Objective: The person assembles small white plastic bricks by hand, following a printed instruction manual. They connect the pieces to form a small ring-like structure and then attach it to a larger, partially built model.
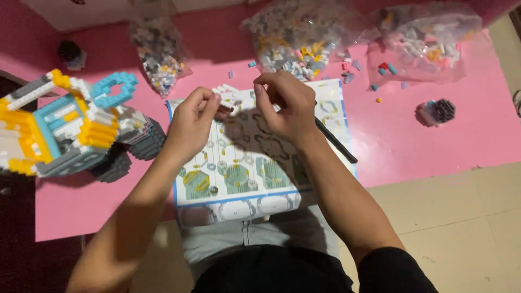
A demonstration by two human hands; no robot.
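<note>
My left hand (191,120) pinches a small white brick piece (224,91) over the top of a printed instruction sheet (239,179). My right hand (285,106) hovers close beside it with thumb and forefinger pinched together; whether a tiny brick sits between them I cannot tell. Both hands are above the sheet, which lies on a pink mat (434,141). A large half-built model of yellow, blue, white and grey small bricks (65,127) stands to the left of my left hand.
Three clear bags of loose bricks (157,51) (298,38) (429,35) lie along the far side. Loose bricks (385,69) are scattered near them. A small dark-and-white assembly (437,111) sits at right. A black stick-like tool (336,142) lies on the sheet. Tiled floor (461,228) at lower right.
</note>
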